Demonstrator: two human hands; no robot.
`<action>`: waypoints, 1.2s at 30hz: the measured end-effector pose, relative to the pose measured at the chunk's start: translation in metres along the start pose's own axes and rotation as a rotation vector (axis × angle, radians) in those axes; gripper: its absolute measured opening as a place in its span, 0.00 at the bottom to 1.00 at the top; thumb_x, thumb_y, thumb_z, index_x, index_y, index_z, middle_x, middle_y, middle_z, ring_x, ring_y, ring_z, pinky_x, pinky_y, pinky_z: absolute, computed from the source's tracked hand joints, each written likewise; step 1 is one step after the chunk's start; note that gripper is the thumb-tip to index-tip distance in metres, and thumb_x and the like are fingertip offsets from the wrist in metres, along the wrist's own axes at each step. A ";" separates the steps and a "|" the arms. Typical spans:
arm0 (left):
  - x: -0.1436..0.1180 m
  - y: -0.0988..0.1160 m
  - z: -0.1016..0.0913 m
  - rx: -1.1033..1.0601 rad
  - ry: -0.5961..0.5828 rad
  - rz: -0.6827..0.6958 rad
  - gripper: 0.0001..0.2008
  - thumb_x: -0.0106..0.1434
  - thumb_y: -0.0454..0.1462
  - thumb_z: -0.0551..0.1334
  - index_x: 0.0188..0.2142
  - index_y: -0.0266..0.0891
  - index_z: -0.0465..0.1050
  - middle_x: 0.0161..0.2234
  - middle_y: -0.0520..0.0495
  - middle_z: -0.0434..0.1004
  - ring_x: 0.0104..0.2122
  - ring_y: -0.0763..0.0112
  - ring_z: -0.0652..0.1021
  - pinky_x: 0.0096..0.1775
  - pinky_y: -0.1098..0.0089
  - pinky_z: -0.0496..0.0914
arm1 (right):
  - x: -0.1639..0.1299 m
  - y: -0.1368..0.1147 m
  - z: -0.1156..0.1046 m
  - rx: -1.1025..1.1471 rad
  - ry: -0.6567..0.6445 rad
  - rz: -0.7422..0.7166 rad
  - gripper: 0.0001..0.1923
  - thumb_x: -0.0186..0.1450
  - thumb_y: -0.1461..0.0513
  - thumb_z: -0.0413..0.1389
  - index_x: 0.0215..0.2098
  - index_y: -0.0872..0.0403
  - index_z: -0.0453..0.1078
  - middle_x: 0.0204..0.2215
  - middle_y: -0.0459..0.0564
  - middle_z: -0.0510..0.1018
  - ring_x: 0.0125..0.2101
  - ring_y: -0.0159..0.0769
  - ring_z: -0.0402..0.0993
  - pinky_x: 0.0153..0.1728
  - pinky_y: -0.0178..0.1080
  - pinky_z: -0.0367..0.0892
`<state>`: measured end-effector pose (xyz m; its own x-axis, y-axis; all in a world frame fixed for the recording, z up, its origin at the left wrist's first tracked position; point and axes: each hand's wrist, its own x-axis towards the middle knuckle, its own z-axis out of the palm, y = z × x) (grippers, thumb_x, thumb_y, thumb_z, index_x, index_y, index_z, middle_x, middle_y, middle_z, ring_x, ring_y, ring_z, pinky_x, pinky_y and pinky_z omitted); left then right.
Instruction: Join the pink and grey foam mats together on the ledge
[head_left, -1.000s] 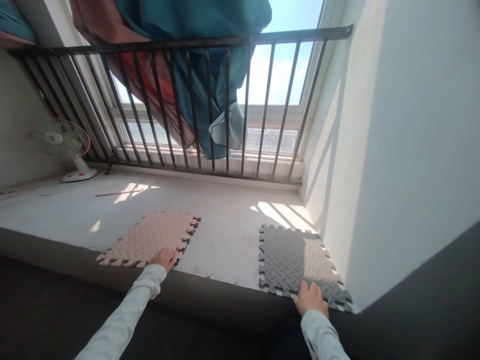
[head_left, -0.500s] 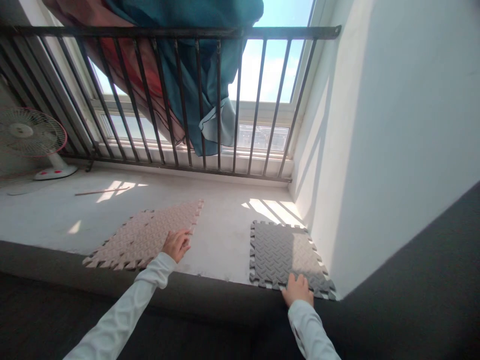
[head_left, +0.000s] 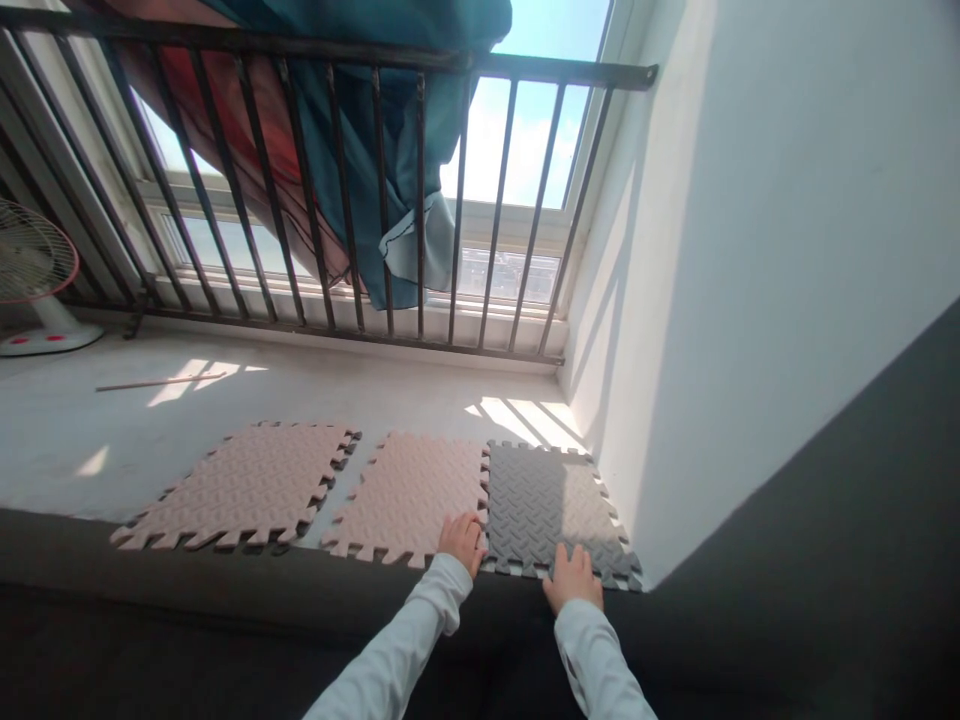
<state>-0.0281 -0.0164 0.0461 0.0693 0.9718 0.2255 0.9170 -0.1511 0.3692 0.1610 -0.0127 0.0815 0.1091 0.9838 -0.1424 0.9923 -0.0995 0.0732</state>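
A pink interlocking foam mat tile (head_left: 420, 487) lies flat on the white ledge, its toothed right side against a grey foam mat tile (head_left: 529, 505). At the pink tile's front right corner, my left hand (head_left: 463, 543) has its fingers closed on the edge beside the seam. My right hand (head_left: 574, 578) rests on the grey tile's front edge, fingers slightly spread over its top. Another pink foam mat (head_left: 255, 482) lies to the left across a narrow gap; dark teeth show beneath its edge, so a darker tile is under it.
Behind the tiles runs a dark metal railing (head_left: 337, 333) before a window, with a teal and red cloth (head_left: 397, 180) hanging there. A fan (head_left: 49, 325) and a thin stick (head_left: 157, 382) are at left. A white wall (head_left: 712, 300) bounds the right side. The ledge drops off in front.
My left hand has moved right with a pink tile, which now lies against the grey tile. Other pink matting stays at left. My right hand remains on the grey tile; the view has shifted slightly.
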 end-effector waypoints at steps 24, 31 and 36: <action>0.004 0.005 -0.003 -0.018 -0.092 -0.120 0.12 0.53 0.34 0.56 0.38 0.44 0.68 0.51 0.49 0.65 0.51 0.66 0.63 0.54 0.56 0.50 | 0.002 -0.002 0.000 0.004 0.007 0.010 0.26 0.52 0.62 0.53 0.50 0.57 0.58 0.52 0.64 0.57 0.54 0.48 0.50 0.45 0.44 0.54; 0.010 0.014 -0.012 -0.008 -0.156 -0.134 0.11 0.53 0.33 0.55 0.37 0.43 0.69 0.49 0.49 0.66 0.49 0.66 0.65 0.54 0.56 0.51 | 0.001 -0.005 -0.003 0.008 0.003 0.024 0.25 0.51 0.63 0.54 0.47 0.57 0.60 0.51 0.64 0.58 0.53 0.49 0.51 0.44 0.44 0.54; 0.008 0.013 -0.011 -0.006 -0.182 -0.117 0.12 0.56 0.34 0.52 0.39 0.45 0.69 0.51 0.49 0.65 0.51 0.66 0.64 0.54 0.54 0.49 | 0.001 -0.003 -0.005 0.022 -0.014 0.014 0.26 0.51 0.62 0.54 0.48 0.57 0.59 0.51 0.63 0.58 0.53 0.48 0.51 0.44 0.44 0.54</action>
<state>-0.0197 -0.0130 0.0624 0.0331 0.9993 0.0147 0.9207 -0.0362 0.3887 0.1577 -0.0103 0.0861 0.1235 0.9802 -0.1550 0.9917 -0.1165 0.0538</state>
